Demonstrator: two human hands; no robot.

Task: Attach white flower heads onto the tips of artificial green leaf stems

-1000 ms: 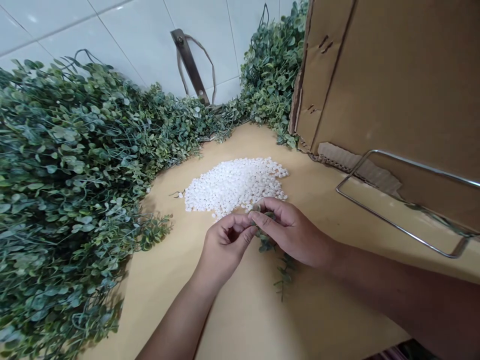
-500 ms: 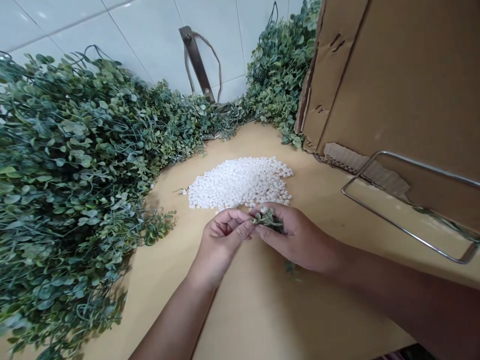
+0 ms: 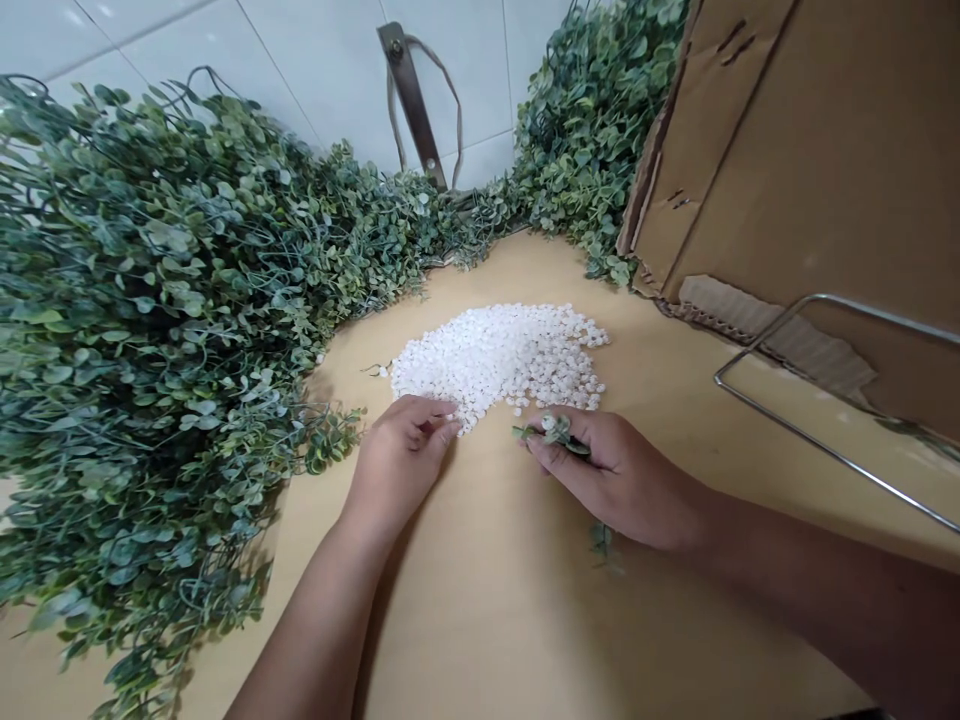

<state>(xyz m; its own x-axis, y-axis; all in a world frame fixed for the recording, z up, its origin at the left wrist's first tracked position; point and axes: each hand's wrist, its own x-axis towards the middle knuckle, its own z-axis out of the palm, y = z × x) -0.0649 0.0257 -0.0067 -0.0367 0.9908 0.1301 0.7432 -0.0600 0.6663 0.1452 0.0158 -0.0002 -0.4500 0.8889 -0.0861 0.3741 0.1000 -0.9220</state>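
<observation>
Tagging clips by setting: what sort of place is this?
Probably a small hand-assembly work area; home or workshop, can't tell. Signs: heaped leafy green sprigs, the pile of small white pieces on a tan work surface, and the tiled wall behind.

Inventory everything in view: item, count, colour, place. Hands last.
Tabletop: one, tan, centre
Beads: too many to count, white, heaped on the tabletop
Leafy sprig: one, green, in the right hand
Greenery: number of bunches unclear, green, left and back
Cardboard: at least one large piece, brown, right
Wire frame: one, silver, right, in front of the cardboard
Wall: one, white tiles, back
Metal bar: one, dark grey, by the wall
Cord: one, greyish, looped beside the metal bar
Left hand: one, bare, at the beads' near edge
Right hand: one, bare, holding the leafy sprig
</observation>
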